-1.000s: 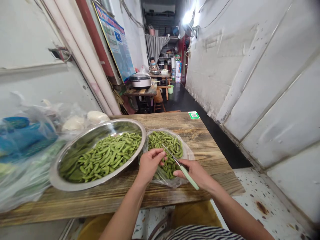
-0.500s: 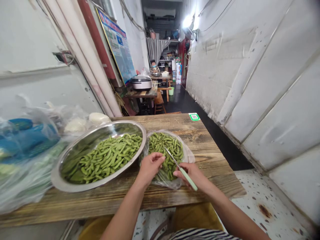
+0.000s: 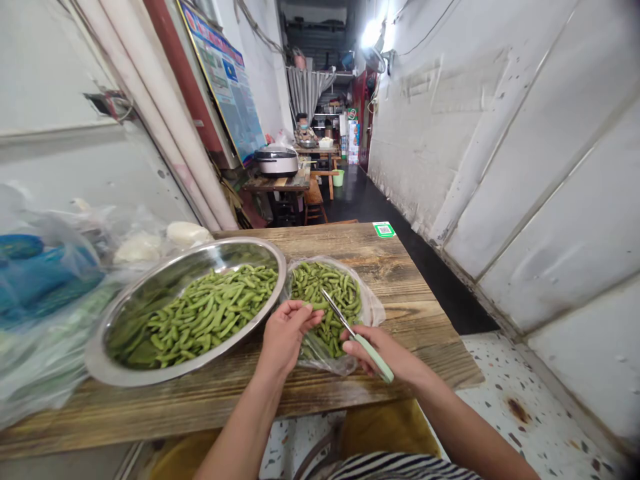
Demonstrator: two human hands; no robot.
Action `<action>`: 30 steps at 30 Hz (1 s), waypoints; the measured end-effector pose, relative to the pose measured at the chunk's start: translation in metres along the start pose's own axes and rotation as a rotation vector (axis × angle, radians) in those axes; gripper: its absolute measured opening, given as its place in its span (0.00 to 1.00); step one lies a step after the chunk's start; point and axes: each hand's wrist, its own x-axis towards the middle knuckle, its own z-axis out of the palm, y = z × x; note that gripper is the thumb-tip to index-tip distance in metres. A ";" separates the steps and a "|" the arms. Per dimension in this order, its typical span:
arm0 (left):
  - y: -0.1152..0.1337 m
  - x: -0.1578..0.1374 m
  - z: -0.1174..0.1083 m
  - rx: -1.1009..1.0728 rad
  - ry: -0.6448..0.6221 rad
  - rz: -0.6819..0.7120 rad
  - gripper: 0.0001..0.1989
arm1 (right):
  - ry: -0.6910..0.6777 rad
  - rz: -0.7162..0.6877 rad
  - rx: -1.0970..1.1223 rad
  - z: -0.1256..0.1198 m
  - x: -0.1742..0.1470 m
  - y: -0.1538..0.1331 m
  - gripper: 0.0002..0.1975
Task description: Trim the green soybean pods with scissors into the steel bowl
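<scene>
My right hand (image 3: 377, 350) is closed around scissors (image 3: 370, 353) with pale green handles, seen edge-on. Their metal blades point up and left over a clear plastic bag (image 3: 373, 300) of green soybean pods (image 3: 325, 277). Just left of the blade tips, my left hand (image 3: 286, 333) pinches a soybean pod (image 3: 317, 306) between thumb and fingers, above the bag's near left part. Beside that hand, a big oval steel basin (image 3: 100, 327) holds a heap of more green pods (image 3: 215, 310).
All of this rests on a wooden table (image 3: 415, 293) bearing a green QR sticker (image 3: 384, 230). Plastic bags (image 3: 50, 320) with blue and pale contents crowd its left side. Farther off, a rice cooker (image 3: 276, 161) sits on another table, and a person (image 3: 303, 130) is at the back.
The view has shifted slightly, so the basin and table appear a little farther left. My left fingers now show a pod at their tips, near the scissor blades.
</scene>
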 end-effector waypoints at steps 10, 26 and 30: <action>-0.001 -0.002 -0.002 0.073 0.060 0.082 0.15 | 0.004 0.082 0.040 -0.001 0.000 0.000 0.21; 0.002 0.005 -0.013 1.663 0.128 0.703 0.12 | 0.102 0.000 0.028 -0.009 0.005 0.018 0.21; -0.007 0.013 -0.007 1.862 0.089 0.569 0.12 | 0.095 0.002 -0.013 -0.010 0.004 0.019 0.20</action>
